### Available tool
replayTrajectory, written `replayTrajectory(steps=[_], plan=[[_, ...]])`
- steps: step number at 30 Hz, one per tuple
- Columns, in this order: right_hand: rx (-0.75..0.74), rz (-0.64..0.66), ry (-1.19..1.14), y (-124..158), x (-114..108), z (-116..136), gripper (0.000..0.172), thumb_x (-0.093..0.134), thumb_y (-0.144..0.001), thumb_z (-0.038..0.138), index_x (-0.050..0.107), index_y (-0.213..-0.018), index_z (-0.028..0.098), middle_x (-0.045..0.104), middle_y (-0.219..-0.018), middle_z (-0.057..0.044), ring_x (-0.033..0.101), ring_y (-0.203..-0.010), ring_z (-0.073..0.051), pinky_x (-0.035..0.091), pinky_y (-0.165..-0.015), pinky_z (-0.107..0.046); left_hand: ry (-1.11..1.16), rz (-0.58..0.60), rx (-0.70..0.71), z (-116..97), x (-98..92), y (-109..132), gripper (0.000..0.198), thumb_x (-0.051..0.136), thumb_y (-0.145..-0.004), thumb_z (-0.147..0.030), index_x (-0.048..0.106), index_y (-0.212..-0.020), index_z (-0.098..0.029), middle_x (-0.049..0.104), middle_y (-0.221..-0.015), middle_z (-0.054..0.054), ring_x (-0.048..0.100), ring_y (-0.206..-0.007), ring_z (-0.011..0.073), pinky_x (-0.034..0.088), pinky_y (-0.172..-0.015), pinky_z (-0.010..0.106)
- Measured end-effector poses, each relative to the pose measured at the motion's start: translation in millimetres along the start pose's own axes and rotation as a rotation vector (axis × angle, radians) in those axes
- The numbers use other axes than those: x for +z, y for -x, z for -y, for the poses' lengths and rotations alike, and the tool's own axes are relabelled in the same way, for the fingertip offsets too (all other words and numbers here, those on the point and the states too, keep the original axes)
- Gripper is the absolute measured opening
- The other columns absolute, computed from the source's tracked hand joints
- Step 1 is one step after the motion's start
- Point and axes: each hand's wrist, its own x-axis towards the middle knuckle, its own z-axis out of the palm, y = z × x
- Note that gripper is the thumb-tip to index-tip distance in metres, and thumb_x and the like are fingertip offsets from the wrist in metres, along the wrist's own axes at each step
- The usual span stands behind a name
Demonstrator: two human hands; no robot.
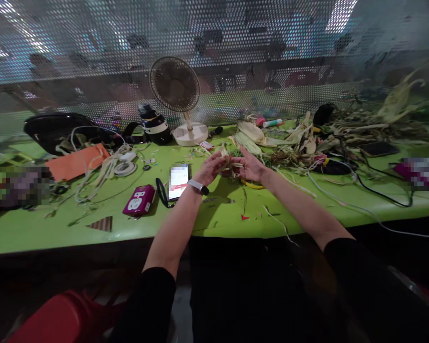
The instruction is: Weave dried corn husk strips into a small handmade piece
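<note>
Near the middle of the green table, my left hand [211, 169] is closed around a small bundle of pale dried corn husk [226, 161]. My right hand [250, 166] meets it from the other side, its fingers closed on the same bundle. The fingertips partly hide the husk, so its exact shape is unclear. Beneath the right hand a yellow curved object [252, 184] shows in part. Just behind the hands lie larger pale corn husks [249, 136]. A lit phone [178, 182] lies left of my left wrist, which wears a watch band.
A small fan [175, 85] and a black bottle [155, 126] stand at the back against a perforated metal screen [236, 62]. Heaped dried husks [300, 150] and cables [375, 183] spread to the right. At left are a purple packet [139, 201], an orange sheet [77, 162] and a black bag [64, 128].
</note>
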Motion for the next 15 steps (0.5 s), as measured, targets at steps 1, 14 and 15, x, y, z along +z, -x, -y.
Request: replayTrajectory(steps=[1, 14, 15], plan=[[-0.029, 0.016, -0.019, 1.7, -0.1, 1.1, 0.07, 0.022, -0.096, 0.064, 0.07, -0.094, 0.013, 0.075, -0.081, -0.013, 0.072, -0.078, -0.021, 0.06, -0.075, -0.037, 0.032, 0.019, 0.068, -2.8, -0.6, 1.7, 0.026, 0.073, -0.071, -0.012, 0.064, -0.095, -0.018, 0.073, -0.089, 0.001, 0.068, -0.081, 0.0105, 0.052, -0.073, 0.02], [-0.303, -0.098, -0.286, 11.7, 15.3, 6.7, 0.058, 0.028, -0.098, 0.052, 0.065, -0.111, 0.01, 0.075, -0.101, -0.015, 0.069, -0.099, -0.02, 0.057, -0.088, -0.033, -0.129, -0.333, 0.3, 15.0, -3.5, 2.8, 0.009, 0.056, -0.078, -0.011, 0.061, -0.076, -0.018, 0.067, -0.078, 0.0, 0.059, -0.072, 0.0093, 0.043, -0.067, 0.019], [-0.325, -0.102, -0.3, 12.7, 14.6, 8.9, 0.053, 0.031, -0.098, 0.049, 0.065, -0.112, 0.01, 0.075, -0.1, -0.014, 0.069, -0.099, -0.02, 0.058, -0.087, -0.033, -0.126, -0.322, 0.29, 14.8, -4.9, 1.6, 0.012, 0.054, -0.078, -0.009, 0.062, -0.075, -0.018, 0.067, -0.077, 0.0, 0.059, -0.071, 0.0092, 0.044, -0.067, 0.019]])
